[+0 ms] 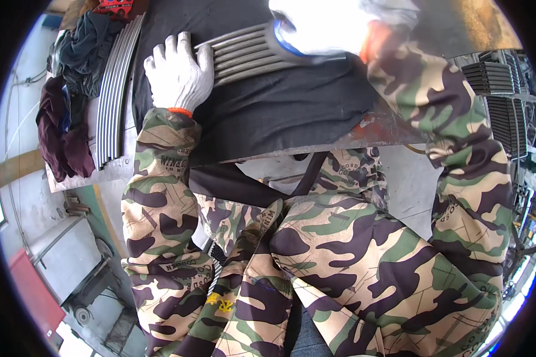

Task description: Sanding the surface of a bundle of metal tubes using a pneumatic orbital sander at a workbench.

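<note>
My left hand (181, 76), in a white knit glove with an orange cuff, lies flat with its fingers apart on a black cloth (268, 116). Its thumb rests by the left ends of a row of grey metal rods (239, 55), laid side by side on that cloth. Over the right part of the rods is my right hand (333, 25), also white-gloved and smeared by motion. A blurred grey thing with a blue edge (286, 40) shows beneath it, against the rods. The right fingers cannot be made out, and the rods' right ends are mostly covered.
Another bundle of long metal rods (118, 89) lies at the table's left side. Beyond it are crumpled dark cloths (86, 50) and a maroon cloth (62, 128). A red item (114, 7) sits at the far left. Racks of dark metal parts (497, 80) stand to the right.
</note>
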### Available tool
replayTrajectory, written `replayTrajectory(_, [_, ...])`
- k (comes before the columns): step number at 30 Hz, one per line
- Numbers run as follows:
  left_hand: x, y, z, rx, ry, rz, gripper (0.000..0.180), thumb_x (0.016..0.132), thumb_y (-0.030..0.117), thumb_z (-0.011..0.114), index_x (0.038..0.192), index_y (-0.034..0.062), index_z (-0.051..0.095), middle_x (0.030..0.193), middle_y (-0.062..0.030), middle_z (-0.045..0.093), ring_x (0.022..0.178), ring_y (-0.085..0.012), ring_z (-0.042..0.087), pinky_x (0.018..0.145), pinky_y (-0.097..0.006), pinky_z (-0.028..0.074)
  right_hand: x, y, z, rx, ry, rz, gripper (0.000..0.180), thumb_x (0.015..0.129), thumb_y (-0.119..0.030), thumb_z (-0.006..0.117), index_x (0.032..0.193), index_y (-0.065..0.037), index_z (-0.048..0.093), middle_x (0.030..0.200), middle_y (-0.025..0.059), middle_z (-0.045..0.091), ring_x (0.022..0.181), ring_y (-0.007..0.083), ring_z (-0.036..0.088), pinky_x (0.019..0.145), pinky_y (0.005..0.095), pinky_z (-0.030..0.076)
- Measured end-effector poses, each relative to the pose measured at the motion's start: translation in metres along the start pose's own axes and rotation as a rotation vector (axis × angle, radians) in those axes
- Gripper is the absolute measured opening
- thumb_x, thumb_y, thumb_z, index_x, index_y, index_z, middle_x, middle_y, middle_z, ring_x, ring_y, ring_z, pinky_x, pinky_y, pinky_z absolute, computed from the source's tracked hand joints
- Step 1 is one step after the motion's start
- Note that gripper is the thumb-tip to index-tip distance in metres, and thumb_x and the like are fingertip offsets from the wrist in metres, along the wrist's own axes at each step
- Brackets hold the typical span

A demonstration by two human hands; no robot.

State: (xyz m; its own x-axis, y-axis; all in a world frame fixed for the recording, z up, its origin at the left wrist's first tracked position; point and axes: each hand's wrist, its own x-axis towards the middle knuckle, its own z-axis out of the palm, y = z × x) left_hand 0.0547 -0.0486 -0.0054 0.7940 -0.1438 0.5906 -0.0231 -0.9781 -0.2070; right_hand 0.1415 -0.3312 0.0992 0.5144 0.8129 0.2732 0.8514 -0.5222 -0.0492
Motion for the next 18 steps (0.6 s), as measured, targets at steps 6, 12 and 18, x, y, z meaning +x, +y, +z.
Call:
replayTrajectory(6, [0.007, 0.008, -0.017, 0.004, -0.241, -0.023, 0.048, 0.104, 0.038, 0.056, 0.135, 0.0029, 0.065, 0.133, -0.0167, 0.066, 0.118, -0.0375, 0.062, 0.1, -0.054, 0.047, -0.001, 0.031, 0.017, -0.116, 0.21, -0.087, 0.021, 0.088, -0.024, 0.065, 0.093, -0.004, 0.068, 0.087, 0.0239, 0.066, 0.082, 0.0443, 0.068, 0.072, 0.0557, 0.054])
replayTrajectory(12, [0.004, -0.006, -0.016, 0.024, -0.249, -0.04, 0.052, 0.105, 0.041, 0.054, 0.139, 0.0026, 0.063, 0.135, -0.0167, 0.065, 0.12, -0.0377, 0.062, 0.105, -0.054, 0.045, 0.005, 0.03, 0.007, -0.076, 0.095, -0.084, 0.025, 0.089, -0.026, 0.064, 0.096, -0.003, 0.068, 0.088, 0.0251, 0.067, 0.081, 0.0435, 0.068, 0.071, 0.0547, 0.055])
replayTrajectory(18, [0.003, -0.009, -0.01, 0.04, -0.052, 0.072, 0.032, 0.097, 0.034, 0.06, 0.114, 0.0094, 0.072, 0.121, -0.0146, 0.069, 0.103, -0.0367, 0.065, 0.087, -0.053, 0.05, -0.015, 0.016, -0.011, -0.058, -0.034, -0.032, 0.022, 0.09, -0.025, 0.063, 0.095, -0.004, 0.067, 0.089, 0.022, 0.066, 0.084, 0.0425, 0.067, 0.072, 0.053, 0.054])
